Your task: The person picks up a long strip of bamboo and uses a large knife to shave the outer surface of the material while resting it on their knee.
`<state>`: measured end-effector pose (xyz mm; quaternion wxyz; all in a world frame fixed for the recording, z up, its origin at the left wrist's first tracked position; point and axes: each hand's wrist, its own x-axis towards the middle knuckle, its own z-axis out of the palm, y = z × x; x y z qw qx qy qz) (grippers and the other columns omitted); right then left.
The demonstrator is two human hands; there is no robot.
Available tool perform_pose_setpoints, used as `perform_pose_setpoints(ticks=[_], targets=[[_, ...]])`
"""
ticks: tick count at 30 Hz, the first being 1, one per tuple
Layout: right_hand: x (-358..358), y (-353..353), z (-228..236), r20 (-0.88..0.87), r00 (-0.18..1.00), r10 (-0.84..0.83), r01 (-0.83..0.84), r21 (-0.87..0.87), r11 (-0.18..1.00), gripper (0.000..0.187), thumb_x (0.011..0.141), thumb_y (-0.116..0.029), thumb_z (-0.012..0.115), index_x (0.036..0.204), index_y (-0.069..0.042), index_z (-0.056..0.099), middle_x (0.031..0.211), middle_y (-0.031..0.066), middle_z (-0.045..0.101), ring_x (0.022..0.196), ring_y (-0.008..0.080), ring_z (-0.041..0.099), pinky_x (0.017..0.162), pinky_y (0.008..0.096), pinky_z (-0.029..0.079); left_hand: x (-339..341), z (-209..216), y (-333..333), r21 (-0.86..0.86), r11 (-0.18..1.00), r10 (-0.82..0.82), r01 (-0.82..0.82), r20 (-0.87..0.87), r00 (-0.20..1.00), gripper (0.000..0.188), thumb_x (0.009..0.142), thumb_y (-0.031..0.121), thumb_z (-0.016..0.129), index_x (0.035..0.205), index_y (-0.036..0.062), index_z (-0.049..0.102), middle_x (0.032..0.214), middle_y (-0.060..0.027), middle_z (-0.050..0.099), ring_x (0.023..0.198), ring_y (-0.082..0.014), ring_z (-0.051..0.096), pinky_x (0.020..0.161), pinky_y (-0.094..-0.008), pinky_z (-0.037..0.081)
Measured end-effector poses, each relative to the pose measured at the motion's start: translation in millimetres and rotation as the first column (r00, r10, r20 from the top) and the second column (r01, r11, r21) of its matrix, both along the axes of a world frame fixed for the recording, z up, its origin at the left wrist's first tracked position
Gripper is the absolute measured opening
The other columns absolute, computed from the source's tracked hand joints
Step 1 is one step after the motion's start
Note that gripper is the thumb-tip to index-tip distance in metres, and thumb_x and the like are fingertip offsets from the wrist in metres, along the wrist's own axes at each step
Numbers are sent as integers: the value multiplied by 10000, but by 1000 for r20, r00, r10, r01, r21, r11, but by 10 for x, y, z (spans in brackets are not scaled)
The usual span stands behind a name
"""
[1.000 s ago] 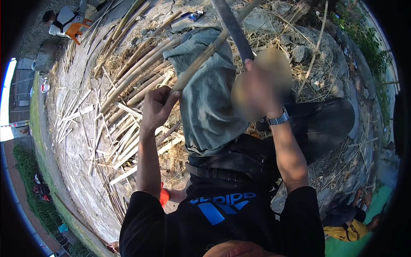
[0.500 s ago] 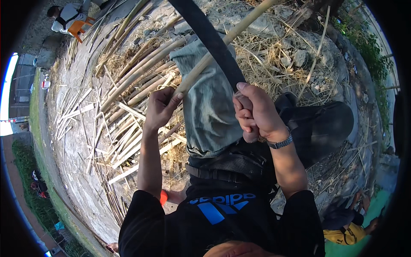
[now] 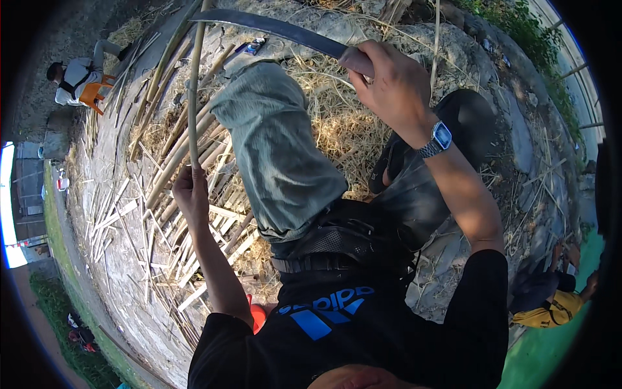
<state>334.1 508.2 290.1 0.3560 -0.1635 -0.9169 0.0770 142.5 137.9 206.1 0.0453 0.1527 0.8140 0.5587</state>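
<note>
My left hand is closed round the near end of a long bamboo pole, which runs up and away past the top of the picture. In my right hand is the handle of a machete, its long dark curved blade pointing left. At the far left, the blade's tip overlaps the pole; I cannot tell whether they touch. A grey-green cloth covers my left leg, between the two hands.
Bamboo poles and split strips lie left of my leg, with dry straw beyond. One person sits on an orange chair at far left; another, in a yellow top, is at lower right. A red object lies near my left elbow.
My left hand has moved left and down, swinging the pole from a slant to nearly straight ahead. My right hand has risen, and the machete blade has turned to point left across the pole.
</note>
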Motion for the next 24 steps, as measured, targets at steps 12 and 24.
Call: perform_pose_setpoints(ticks=[12,24], targets=[[-207,-250,-444,406,905,126,-115,-52,992,168,896,-121,643,1044,-45,617,799,170,688,722,335,722,626,445,572,125,-184,-251,-227,951,237,-212,87,968,338,977,321,717,868,5,669,581,68,458,475,-12,317,442,-237,178],[-130,-209,-519,380,916,130,-54,-206,977,271,864,-199,721,1075,-57,629,742,142,695,700,312,719,603,437,558,-61,311,-88,590,689,657,-422,-261,707,328,1068,323,562,948,18,562,677,-37,544,551,-105,474,505,-242,350]])
